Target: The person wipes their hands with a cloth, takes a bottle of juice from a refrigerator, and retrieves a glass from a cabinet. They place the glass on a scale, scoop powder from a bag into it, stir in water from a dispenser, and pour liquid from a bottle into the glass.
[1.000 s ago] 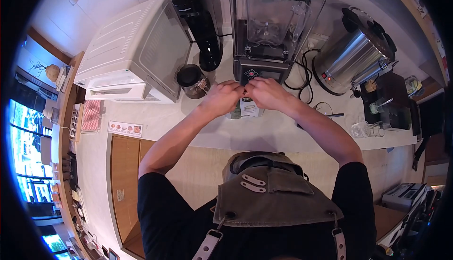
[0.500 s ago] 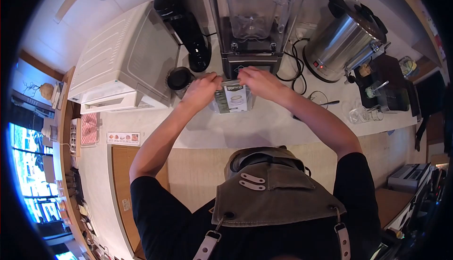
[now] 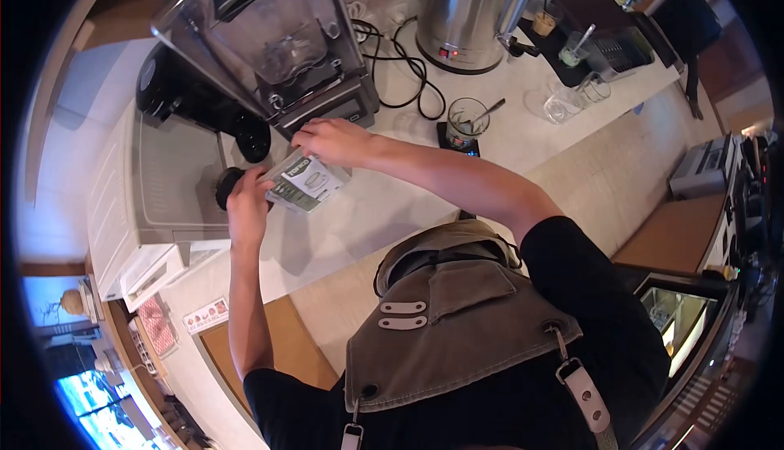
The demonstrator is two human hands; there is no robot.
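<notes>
A see-through packet with a white-and-green label (image 3: 314,180) showing a cup stands on the counter in front of the blender. My left hand (image 3: 249,201) has its fingers closed at the packet's upper left corner. At the opposite top corner, my right hand (image 3: 331,141) pinches the edge, its fingertips partly hidden from view. Just beyond my left fingers is a jar with a black lid (image 3: 227,184), partly covered by that hand. Behind my right hand rises the blender (image 3: 327,111) in its clear housing.
A white appliance (image 3: 175,180) and a black machine (image 3: 251,138) stand to the left. Rightward, a glass with a spoon (image 3: 468,122) sits on a small black scale (image 3: 457,144). Black cables (image 3: 416,82), a steel urn (image 3: 461,21) and glasses (image 3: 563,105) lie farther along the counter.
My view has turned and shifted rightward, so the counter now looks tilted and the glass on the scale shows more fully. Both hands remain at the packet's top corners.
</notes>
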